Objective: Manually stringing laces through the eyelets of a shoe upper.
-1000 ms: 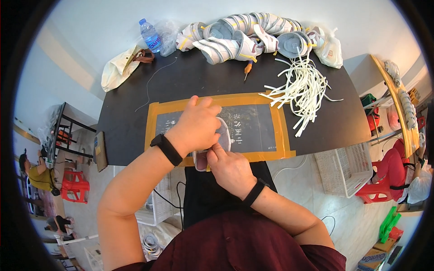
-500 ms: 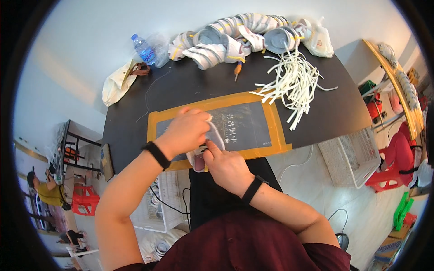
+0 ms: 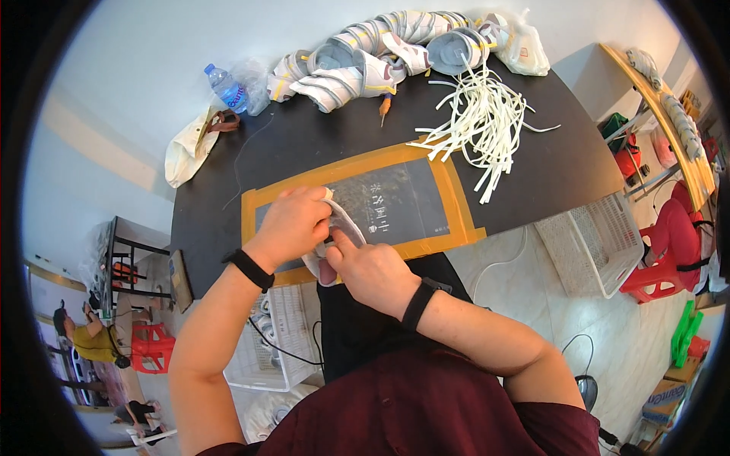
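A pale shoe upper (image 3: 349, 221) with a grey lining and a pinkish patch is held over the dark mat (image 3: 414, 199), which is edged with brown tape. My left hand (image 3: 291, 226) is closed on its far left edge, fingers curled over the rim. My right hand (image 3: 374, 275) grips the near right side, index finger reaching into the opening. Whether a small tool or lace sits between the fingers is hidden. Beyond the mat lies a tangle of white flat strips (image 3: 487, 118), with one end touching the tape border.
Rows of stacked shoe uppers (image 3: 331, 85) line the table's back. An orange-handled tool (image 3: 385, 105), water bottle (image 3: 226, 87), cloth bag (image 3: 190, 148) and white plastic bag (image 3: 525, 52) lie around them. White crates (image 3: 589, 254) stand below. A person (image 3: 91, 340) is far left.
The view has shifted slightly. Both hands still hold the shoe upper; the right index finger now reaches farther into its opening.
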`<state>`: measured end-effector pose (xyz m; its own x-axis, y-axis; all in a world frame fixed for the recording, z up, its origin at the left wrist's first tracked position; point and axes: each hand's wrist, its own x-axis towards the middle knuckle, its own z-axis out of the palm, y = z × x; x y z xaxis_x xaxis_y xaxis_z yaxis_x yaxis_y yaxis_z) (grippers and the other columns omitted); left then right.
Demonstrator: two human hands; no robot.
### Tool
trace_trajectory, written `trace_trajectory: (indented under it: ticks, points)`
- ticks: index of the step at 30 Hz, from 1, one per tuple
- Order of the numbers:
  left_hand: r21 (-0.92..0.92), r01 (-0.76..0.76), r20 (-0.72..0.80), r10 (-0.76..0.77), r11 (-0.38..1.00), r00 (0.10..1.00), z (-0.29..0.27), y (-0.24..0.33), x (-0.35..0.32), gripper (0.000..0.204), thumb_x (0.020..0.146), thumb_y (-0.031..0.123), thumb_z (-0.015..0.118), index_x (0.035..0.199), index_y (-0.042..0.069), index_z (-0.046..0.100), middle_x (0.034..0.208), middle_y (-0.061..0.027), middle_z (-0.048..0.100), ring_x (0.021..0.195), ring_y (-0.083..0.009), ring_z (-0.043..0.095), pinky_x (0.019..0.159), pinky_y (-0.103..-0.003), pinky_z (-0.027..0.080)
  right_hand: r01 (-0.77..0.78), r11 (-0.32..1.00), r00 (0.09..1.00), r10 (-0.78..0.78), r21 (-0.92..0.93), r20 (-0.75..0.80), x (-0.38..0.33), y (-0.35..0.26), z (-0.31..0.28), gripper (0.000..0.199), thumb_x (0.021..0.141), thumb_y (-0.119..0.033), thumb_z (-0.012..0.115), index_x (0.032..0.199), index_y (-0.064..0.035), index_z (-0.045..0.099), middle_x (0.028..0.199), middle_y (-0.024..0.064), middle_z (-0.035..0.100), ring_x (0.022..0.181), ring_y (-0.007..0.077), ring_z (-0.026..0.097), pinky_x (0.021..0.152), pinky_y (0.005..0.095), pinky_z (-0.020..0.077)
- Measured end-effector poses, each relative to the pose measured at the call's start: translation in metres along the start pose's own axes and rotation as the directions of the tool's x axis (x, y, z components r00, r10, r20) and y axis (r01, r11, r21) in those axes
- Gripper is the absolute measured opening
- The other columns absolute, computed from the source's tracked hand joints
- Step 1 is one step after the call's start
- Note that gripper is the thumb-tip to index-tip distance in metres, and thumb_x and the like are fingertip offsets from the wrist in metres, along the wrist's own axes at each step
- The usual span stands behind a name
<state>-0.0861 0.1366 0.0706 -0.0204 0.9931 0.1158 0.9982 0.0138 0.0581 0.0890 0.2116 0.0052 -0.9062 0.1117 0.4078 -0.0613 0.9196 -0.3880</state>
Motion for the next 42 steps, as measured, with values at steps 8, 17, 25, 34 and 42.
trace_trajectory:
  ticks: [8,17,25,34,42]
  points:
    - [0.172,0.053,0.175,-0.083,0.984,0.981,-0.004,0.010,0.018,0.013,0.079,0.022,0.066,0.076,0.010,0.069,0.087,-0.0052,0.060,0.092,-0.0267,0.059,0.077,-0.044,0.045,0.019,0.996,0.997,-0.013,-0.083,0.070,0.001,-0.001,-0.003,0.019,0.081,-0.013,0.059,0.096,-0.0036,0.052,0.118,0.0201,0.058,0.062,0.0244,0.068,0.054,0.0346,0.0543]
    - [-0.144,0.147,0.247,-0.108,0.979,0.963,-0.014,-0.006,0.011,0.017,0.081,0.017,0.060,0.074,0.002,0.063,0.089,-0.0137,0.059,0.081,-0.0365,0.059,0.070,-0.046,0.047,0.001,0.992,1.000,0.000,-0.126,0.006,0.003,-0.006,0.004,0.018,0.082,-0.015,0.059,0.095,-0.0039,0.054,0.109,0.0189,0.060,0.063,0.0221,0.068,0.054,0.0331,0.0543]
    - [-0.177,0.146,0.243,-0.101,0.973,0.965,-0.014,-0.012,0.009,0.017,0.080,0.015,0.059,0.074,0.000,0.062,0.089,-0.0147,0.058,0.078,-0.0370,0.059,0.068,-0.046,0.046,0.061,0.997,0.995,-0.057,-0.054,0.079,0.007,0.001,-0.002,0.018,0.085,-0.017,0.058,0.097,-0.0032,0.058,0.122,0.0246,0.059,0.069,0.0211,0.070,0.058,0.0308,0.0552]
    - [-0.204,0.131,0.241,-0.080,0.970,0.967,-0.015,-0.011,0.008,0.019,0.080,0.014,0.060,0.071,-0.002,0.058,0.085,-0.0155,0.056,0.075,-0.0361,0.058,0.064,-0.043,0.044,0.053,0.998,0.990,-0.056,0.030,0.128,0.010,0.006,-0.010,0.022,0.079,-0.009,0.061,0.099,-0.0019,0.054,0.128,0.0193,0.056,0.072,0.0268,0.070,0.060,0.0346,0.0559]
    - [-0.203,0.119,0.196,-0.079,0.972,0.977,-0.010,-0.014,0.005,0.016,0.079,0.014,0.060,0.073,-0.002,0.059,0.088,-0.0161,0.058,0.075,-0.0370,0.059,0.065,-0.044,0.046,-0.020,0.997,0.999,0.017,0.079,0.039,0.003,0.002,-0.010,0.016,0.080,-0.010,0.061,0.092,-0.0008,0.054,0.124,0.0217,0.056,0.075,0.0286,0.069,0.063,0.0379,0.0566]
